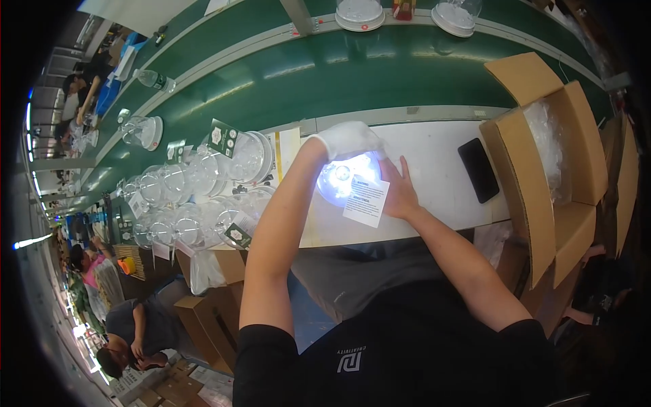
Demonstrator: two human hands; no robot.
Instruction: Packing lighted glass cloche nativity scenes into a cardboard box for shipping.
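Observation:
A clear rounded lamp (333, 182) glows bright white over the pale work surface in front of me. From its side hangs a white printed tag (366, 201). My left hand (349, 140), in a white glove, curls over the lamp's far side. My bare right hand (399, 192) holds it from the right, next to the tag, with one finger pointing up and away. Glare and the hands hide part of the lamp. To the left of my left forearm stand rows of similar clear globes (190, 224) with white bases, some carrying dark green tags (222, 138).
A black phone (478, 170) lies right of my hands. Beyond it stands an open cardboard box (512, 159) with clear plastic bags (546, 146) inside. A green conveyor belt (380, 78) runs along the far side, carrying more clear domes (359, 15). A co-worker (139, 332) sits at lower left.

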